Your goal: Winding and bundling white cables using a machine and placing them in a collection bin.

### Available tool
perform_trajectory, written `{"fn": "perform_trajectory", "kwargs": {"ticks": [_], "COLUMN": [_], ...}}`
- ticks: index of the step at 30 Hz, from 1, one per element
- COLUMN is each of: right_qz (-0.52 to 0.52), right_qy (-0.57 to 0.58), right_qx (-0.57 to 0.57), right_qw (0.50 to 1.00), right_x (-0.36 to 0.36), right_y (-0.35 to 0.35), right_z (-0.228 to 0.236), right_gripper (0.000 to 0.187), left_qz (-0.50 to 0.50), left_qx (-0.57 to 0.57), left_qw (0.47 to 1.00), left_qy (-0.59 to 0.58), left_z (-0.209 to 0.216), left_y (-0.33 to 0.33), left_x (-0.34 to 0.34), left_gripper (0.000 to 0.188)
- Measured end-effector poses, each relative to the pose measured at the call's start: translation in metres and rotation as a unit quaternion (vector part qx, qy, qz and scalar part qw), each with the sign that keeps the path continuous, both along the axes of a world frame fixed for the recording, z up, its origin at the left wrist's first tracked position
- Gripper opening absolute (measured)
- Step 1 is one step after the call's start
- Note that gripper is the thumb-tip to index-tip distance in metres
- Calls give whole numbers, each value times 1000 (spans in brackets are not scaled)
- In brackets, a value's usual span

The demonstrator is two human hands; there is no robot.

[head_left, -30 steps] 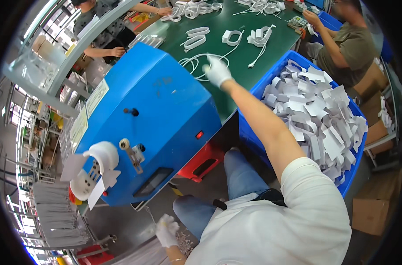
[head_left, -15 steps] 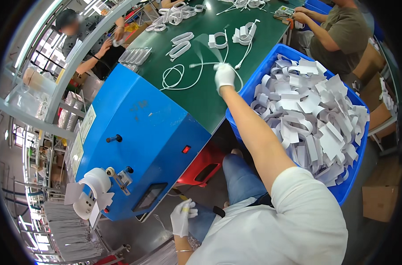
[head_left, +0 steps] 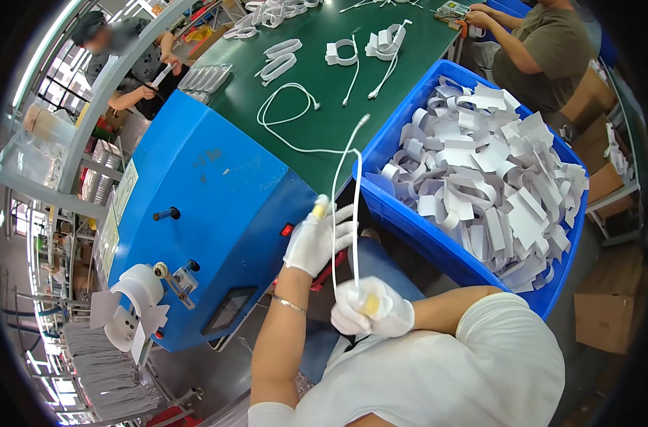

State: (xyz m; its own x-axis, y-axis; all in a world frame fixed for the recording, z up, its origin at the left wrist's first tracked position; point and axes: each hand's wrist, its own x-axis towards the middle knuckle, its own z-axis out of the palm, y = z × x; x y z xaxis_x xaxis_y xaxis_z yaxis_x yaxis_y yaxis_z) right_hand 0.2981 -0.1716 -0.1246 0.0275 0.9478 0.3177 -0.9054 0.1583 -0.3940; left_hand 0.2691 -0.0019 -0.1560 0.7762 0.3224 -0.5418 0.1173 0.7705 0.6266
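My right hand (head_left: 370,307), in a white glove with a yellowish patch, is held close to my body and closed around a white cable (head_left: 357,199). Two strands rise from the fist. One strand ends in a connector near the green table's edge; the other bends onto the tabletop, where its loose curve ends in a second plug. My left hand (head_left: 317,238), also gloved, is open with its fingers spread beside the strands, next to the blue machine (head_left: 224,171). Whether its fingertips touch the cable I cannot tell.
A blue bin (head_left: 409,213) heaped with white paper pieces (head_left: 473,164) stands at my right. Cables with white paper bands (head_left: 342,52) lie on the green table (head_left: 302,78). A white roll (head_left: 142,285) sits on the machine's front. Two people work across and to the right.
My right hand has drawn back from the table toward my body, pulling the cable along. My left hand has risen from low beside the machine toward the strands.
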Motion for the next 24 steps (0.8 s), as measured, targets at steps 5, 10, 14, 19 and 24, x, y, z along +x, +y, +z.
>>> {"fn": "perform_trajectory", "kwargs": {"ticks": [5,10,14,19,24], "right_qz": [150,115,-90,-135,-75], "right_qy": [-275,-616,-151,112,188], "right_qx": [-37,-190,-313,-193,-160], "right_qw": [949,756,933,965,966], "right_x": [24,75,88,97,133], "right_y": [-7,-4,2,23,52], "right_z": [-16,-46,-62,-68,-52], "right_gripper": [35,55,40,41,40], "left_qz": [-21,-40,-122,-281,-309], "left_qx": [204,477,574,618,561], "left_qw": [977,877,809,727,752], "left_qy": [54,36,35,-100,-154], "left_z": [2,31,64,86,74], "left_y": [-2,-24,-37,-63,-75], "left_x": [8,-16,-40,-62,-113], "left_gripper": [34,27,33,43,24]}}
